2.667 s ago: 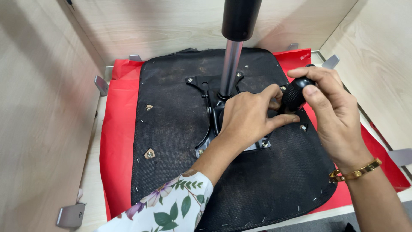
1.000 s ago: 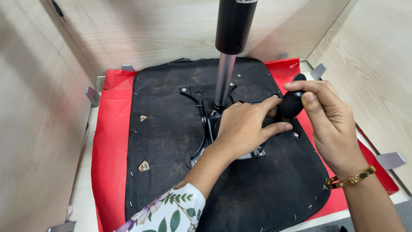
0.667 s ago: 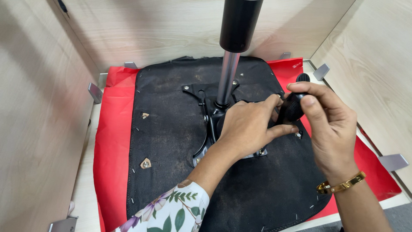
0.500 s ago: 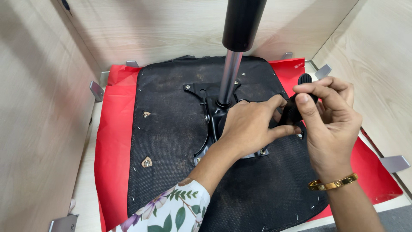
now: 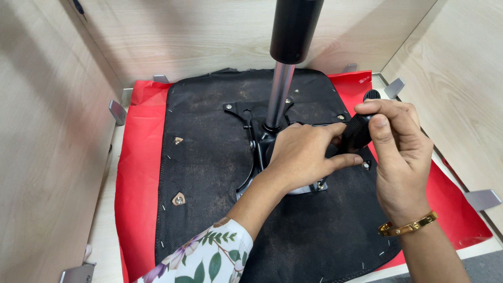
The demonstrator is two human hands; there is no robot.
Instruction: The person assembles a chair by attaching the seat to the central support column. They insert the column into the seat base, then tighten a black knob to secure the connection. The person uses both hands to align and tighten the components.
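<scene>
An upturned chair seat [image 5: 209, 173] with a black fabric underside lies on a red sheet [image 5: 139, 157]. A black metal mechanism plate [image 5: 251, 112] is fixed at its middle, and a gas lift cylinder [image 5: 285, 57] rises from it toward the camera. My left hand [image 5: 304, 154] rests on the plate's right side, its fingertips touching a black ribbed handle [image 5: 359, 128]. My right hand [image 5: 398, 152] grips that handle from above with thumb and fingers. The handle's lower end is hidden behind my fingers.
Light wooden walls enclose the seat on the left, back and right. Grey metal brackets [image 5: 116, 111] sit along the walls, one [image 5: 482, 199] at the right near my wrist. Small metal screw inserts [image 5: 178, 199] dot the seat's left side.
The view has shifted slightly. My right hand has re-gripped the black handle, fingers curling higher over it. My left hand has stayed on the mechanism plate.
</scene>
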